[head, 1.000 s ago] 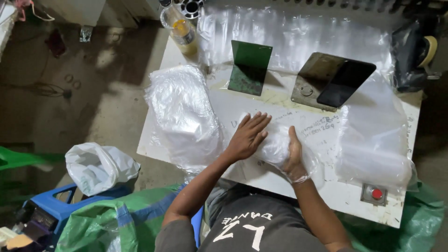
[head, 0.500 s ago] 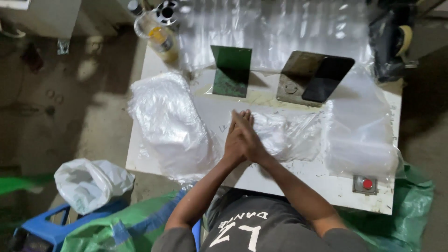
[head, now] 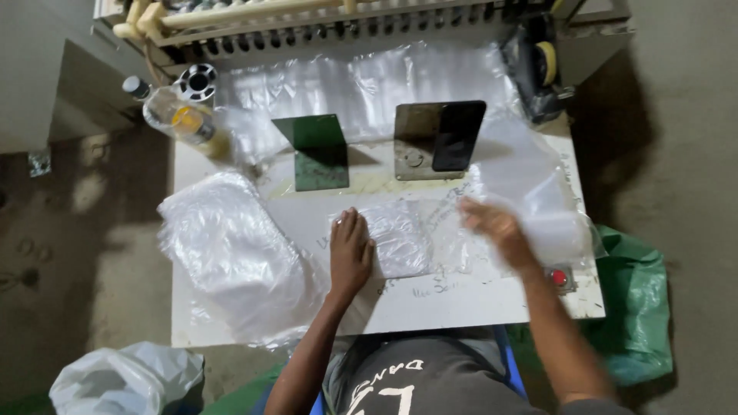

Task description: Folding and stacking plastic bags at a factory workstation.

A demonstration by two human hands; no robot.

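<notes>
Fingers [head: 347, 230] of the left hand [head: 350, 257] lie straight and released, pressed flat on the left edge of a folded clear plastic bag [head: 396, 240] that rests on the white desk [head: 461, 296] near its middle. The right hand [head: 492, 227] is blurred; its fingers look spread and released above a loose sheet of clear plastic [head: 538, 207] on the right part of the desk, and whether they touch the sheet cannot be told. The folded bag sits between the two hands, its right edge just beside the right hand.

Left of the left hand, a thick stack of clear bags [head: 227, 257] covers the left part of the desk and hangs a little over the front edge. Behind the folded bag stand two upright metal plates: a green one [head: 319, 150] to the left and a darker one [head: 438, 138] to the right. A red button [head: 559, 277] is set near the front right corner of the desk, beside the right forearm. At the back left corner lies a clear bottle [head: 181, 119] with yellowish contents, next to a metal tube end [head: 198, 81]. A green sack [head: 642, 307] hangs off the right side of the desk, and a white plastic bag [head: 127, 380] sits on the floor at lower left.
</notes>
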